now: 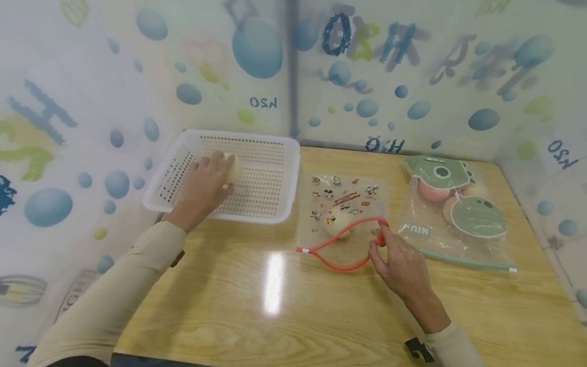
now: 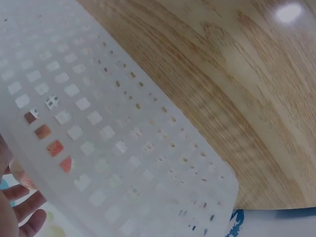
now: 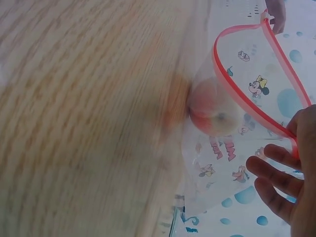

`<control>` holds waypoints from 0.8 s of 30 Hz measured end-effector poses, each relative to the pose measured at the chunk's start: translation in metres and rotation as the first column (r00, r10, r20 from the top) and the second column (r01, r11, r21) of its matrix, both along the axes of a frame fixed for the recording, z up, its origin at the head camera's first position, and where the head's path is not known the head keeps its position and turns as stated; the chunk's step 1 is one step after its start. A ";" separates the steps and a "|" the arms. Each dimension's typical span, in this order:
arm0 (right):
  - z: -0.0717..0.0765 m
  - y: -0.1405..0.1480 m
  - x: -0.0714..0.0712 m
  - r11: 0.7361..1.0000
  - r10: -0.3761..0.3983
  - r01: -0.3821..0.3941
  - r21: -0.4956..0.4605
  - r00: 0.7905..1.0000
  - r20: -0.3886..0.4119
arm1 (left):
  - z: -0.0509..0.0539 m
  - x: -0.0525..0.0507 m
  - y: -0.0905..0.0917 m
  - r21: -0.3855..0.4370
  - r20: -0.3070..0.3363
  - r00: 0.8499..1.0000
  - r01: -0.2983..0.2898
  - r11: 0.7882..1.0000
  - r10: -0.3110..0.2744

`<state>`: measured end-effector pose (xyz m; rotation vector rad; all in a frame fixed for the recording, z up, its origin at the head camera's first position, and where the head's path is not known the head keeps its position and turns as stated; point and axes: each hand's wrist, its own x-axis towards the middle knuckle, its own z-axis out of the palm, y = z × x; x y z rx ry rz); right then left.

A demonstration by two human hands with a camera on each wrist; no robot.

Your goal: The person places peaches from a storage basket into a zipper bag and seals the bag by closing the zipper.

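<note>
In the head view, my left hand reaches into the white plastic basket and grips a pale peach. Part of that peach shows beside the fingers in the left wrist view, its red side visible through the basket's holes. My right hand pinches the red zip edge of a clear zip bag printed with cartoon figures. The bag's mouth gapes, and one peach lies inside, seen through the plastic in the right wrist view.
A second zip bag, with green printed shapes and several peaches inside, lies at the right of the wooden table. Patterned walls stand behind and at both sides. The basket sits at the back left.
</note>
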<state>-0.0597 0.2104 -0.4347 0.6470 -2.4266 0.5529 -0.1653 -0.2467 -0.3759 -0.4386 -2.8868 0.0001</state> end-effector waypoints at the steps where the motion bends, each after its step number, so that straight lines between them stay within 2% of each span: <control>1: 0.000 0.000 0.000 1.000 -0.002 0.002 0.000 1.000 0.006 | 0.000 0.001 0.002 0.003 -0.011 1.000 0.008 1.000 -0.008; 8: 0.000 0.000 0.001 1.000 -0.014 0.014 0.003 1.000 0.013 | 0.002 0.005 0.014 0.001 -0.098 0.993 0.065 0.998 -0.064; 17: -0.001 -0.001 0.001 1.000 -0.018 0.017 0.024 1.000 0.013 | 0.008 0.017 0.033 -0.012 -0.188 0.970 0.154 0.988 -0.154; 20: -0.001 -0.001 0.001 1.000 -0.016 0.015 0.018 1.000 0.006 | 0.008 0.019 0.038 -0.033 -0.256 0.945 0.200 0.979 -0.202; 24: 0.000 -0.001 0.000 1.000 -0.010 0.010 0.002 1.000 -0.002 | 0.009 0.023 0.046 -0.057 -0.364 0.894 0.258 0.964 -0.261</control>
